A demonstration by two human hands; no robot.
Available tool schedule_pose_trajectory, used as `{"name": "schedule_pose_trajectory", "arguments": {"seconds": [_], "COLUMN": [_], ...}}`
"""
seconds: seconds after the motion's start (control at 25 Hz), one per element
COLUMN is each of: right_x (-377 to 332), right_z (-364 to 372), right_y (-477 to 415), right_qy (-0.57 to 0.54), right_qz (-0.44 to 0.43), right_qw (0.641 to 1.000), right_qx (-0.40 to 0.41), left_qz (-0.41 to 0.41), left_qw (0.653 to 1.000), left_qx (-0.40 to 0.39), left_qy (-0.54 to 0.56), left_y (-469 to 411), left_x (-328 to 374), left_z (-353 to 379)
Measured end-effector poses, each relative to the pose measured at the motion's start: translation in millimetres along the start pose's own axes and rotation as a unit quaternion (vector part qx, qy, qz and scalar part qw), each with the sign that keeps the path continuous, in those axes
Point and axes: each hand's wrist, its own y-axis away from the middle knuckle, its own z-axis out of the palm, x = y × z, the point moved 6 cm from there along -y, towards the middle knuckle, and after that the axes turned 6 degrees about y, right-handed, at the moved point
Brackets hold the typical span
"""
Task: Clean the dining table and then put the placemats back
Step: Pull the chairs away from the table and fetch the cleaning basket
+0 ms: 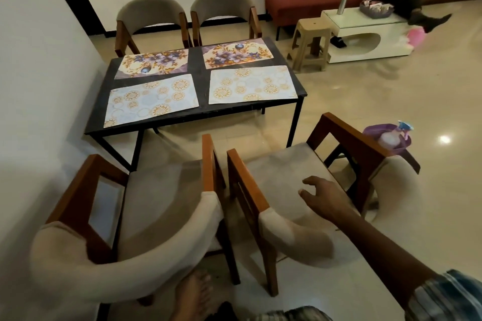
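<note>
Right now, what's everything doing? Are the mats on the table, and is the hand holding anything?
Table: four mats on top.
Flower mats: flat, far side.
Circle mats: flat, near side.
Near chairs: pulled back from the table, seats bare.
Far chairs: at the table's far edge.
Spray bottle: upright in a purple tub.
Right hand: open, holding nothing.
Left hand: out of view.

The dark desk carries four placemats: two floral ones at the far side, two circle-patterned ones nearer. Two chairs stand pulled back from it. The right hand reaches open and empty over the right chair's seat. A spray bottle sits in a purple basin beside that chair.
</note>
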Motion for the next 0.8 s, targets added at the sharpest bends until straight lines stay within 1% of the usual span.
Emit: {"name": "schedule_pose_trajectory", "arguments": {"seconds": [0.04, 0.08, 0.12, 0.16, 0.2, 0.24, 0.28, 0.36, 0.4, 0.48, 0.56, 0.64, 0.72, 0.8], "right_x": [11.1, 24.7, 36.6, 51.6, 63.7, 77.3, 93.2, 121.5, 134.2, 151.5, 168.6, 182.2, 198.2, 220.0], "right_z": [-8.4, -14.6, -21.5, -27.0, -34.1, -39.7, -45.4, -57.1, -60.9, -67.9, -71.3, -76.6, -82.5, -87.4], "right_y": [-3.1, -7.2, -9.7, -12.7, -13.1, -15.6, -19.0, -27.7, -33.2, -45.4, -65.3, -89.9, -114.0, -133.7], "right_qy": [-0.003, -0.008, -0.011, -0.015, -0.008, 0.001, 0.010, 0.022, 0.027, 0.031, 0.039, 0.042, 0.067, 0.085], "right_qz": [0.006, 0.013, 0.024, 0.032, 0.041, 0.049, 0.062, 0.082, 0.086, 0.079, 0.063, 0.045, 0.020, 0.022], "right_qw": [1.000, 1.000, 1.000, 0.999, 0.999, 0.999, 0.998, 0.996, 0.996, 0.996, 0.997, 0.998, 0.997, 0.995], "right_qx": [0.001, -0.001, -0.002, 0.000, 0.003, 0.007, 0.008, 0.000, -0.005, -0.017, -0.030, -0.033, -0.036, -0.046], "left_qz": [-0.044, 0.003, 0.040, 0.037, 0.016, 0.011, 0.000, -0.002, 0.002, 0.007, 0.021, 0.032, 0.055, 0.067], "left_qw": [0.990, 0.989, 0.991, 0.991, 0.991, 0.991, 0.991, 0.993, 0.994, 0.996, 0.994, 0.983, 0.963, 0.943], "left_qx": [0.125, 0.136, 0.109, 0.108, 0.097, 0.105, 0.094, 0.045, 0.036, 0.047, 0.091, 0.156, 0.225, 0.282], "left_qy": [-0.050, -0.066, -0.067, -0.072, -0.088, -0.076, -0.094, -0.113, -0.108, -0.077, -0.064, -0.090, -0.135, -0.167], "left_y": [44.9, 68.6, 81.8, 84.1, 84.6, 81.0, 81.1, 73.1, 67.7, 59.9, 53.3, 46.1, 43.2, 39.2], "left_x": [24.6, 44.7, 64.2, 73.8, 82.2, 83.4, 84.6, 83.1, 79.6, 76.0, 73.5, 73.7, 73.1, 71.5], "left_z": [24.0, 52.4, 77.6, 100.9, 121.6, 133.3, 146.6, 175.0, 187.2, 207.2, 226.1, 239.1, 247.6, 253.3]}}
